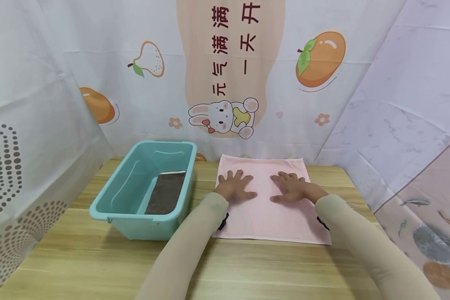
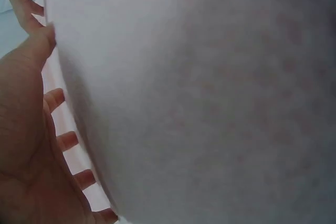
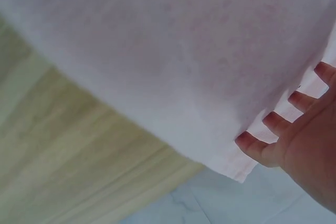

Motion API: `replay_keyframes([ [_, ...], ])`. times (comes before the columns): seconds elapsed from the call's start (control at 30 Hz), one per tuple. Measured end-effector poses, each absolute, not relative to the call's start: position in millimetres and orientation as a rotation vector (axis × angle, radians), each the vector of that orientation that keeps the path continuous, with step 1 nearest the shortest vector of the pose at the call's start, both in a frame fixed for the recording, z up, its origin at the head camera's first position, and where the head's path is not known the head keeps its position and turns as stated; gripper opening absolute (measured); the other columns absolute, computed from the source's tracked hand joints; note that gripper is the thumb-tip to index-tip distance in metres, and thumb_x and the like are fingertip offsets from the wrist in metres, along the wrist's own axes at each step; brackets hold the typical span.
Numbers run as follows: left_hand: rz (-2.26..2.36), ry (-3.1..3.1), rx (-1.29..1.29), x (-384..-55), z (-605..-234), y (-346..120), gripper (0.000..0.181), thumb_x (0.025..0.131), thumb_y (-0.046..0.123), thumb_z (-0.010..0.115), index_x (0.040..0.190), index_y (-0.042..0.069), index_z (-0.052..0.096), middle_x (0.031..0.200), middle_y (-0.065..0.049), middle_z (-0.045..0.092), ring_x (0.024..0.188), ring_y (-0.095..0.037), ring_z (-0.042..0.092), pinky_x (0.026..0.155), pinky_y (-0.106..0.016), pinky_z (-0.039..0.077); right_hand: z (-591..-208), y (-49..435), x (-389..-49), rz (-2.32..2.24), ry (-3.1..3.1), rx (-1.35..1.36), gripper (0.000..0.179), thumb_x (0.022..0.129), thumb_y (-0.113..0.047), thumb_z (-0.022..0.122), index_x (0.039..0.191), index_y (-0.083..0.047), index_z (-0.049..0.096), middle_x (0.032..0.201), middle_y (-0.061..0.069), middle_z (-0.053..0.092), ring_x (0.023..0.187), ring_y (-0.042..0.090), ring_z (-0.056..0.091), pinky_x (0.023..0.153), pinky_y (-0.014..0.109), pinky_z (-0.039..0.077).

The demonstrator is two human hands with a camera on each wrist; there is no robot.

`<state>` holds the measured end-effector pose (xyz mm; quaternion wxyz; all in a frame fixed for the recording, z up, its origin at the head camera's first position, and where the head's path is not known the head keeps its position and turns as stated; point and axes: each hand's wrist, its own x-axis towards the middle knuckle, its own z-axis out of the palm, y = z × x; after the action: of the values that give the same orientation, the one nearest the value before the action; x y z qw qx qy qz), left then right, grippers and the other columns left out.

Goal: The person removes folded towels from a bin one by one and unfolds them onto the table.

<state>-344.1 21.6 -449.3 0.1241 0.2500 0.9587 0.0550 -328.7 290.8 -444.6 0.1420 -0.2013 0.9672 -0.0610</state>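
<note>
A pink towel [image 1: 264,221] lies spread out on the wooden table. My left hand [image 1: 235,186] rests on its left half with the fingers spread, and my right hand [image 1: 290,187] rests on its right half, fingers extended toward the left one. A gap of bare towel separates the two hands. In the left wrist view the fingertips of the left hand [image 2: 31,129] touch the towel [image 2: 157,77]. The right wrist view has the fingertips of the right hand [image 3: 294,135] on the towel [image 3: 173,87] near its edge.
To the left of the towel stands a teal plastic bin [image 1: 142,216] with a dark flat piece [image 1: 166,193] inside, edged white at its far end. A printed curtain [image 1: 153,104] hangs behind the wooden table [image 1: 247,271], and more fabric hangs at both sides.
</note>
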Motion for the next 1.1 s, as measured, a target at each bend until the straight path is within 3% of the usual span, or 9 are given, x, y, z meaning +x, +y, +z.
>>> replay_keyframes([
  [0.3, 0.142, 2.793, 0.742, -340.3, -450.5, 19.8, 0.083, 0.092, 0.081, 0.042, 0.162, 0.04, 0.025, 0.168, -0.003, 0.021, 0.149, -0.041, 0.022, 0.112, -0.068, 0.023, -447.5, 294.3, -326.2, -0.13, 2.78, -0.595, 0.102, 0.089, -0.08, 0.05, 0.162, -0.013, 0.022, 0.165, 0.029, 0.015, 0.143, 0.062, 0.019, 0.101, 0.083, 0.022],
  [1.1, 0.155, 2.791, 0.721, -314.4, -451.3, 14.1, 0.085, 0.089, 0.083, 0.045, 0.161, 0.041, 0.027, 0.167, -0.004, 0.022, 0.149, -0.043, 0.023, 0.112, -0.069, 0.024, -443.3, 288.5, -295.4, -0.156, 2.734, -0.593, 0.101, 0.091, -0.076, 0.053, 0.164, -0.013, 0.02, 0.166, 0.029, 0.012, 0.145, 0.061, 0.015, 0.104, 0.084, 0.017],
])
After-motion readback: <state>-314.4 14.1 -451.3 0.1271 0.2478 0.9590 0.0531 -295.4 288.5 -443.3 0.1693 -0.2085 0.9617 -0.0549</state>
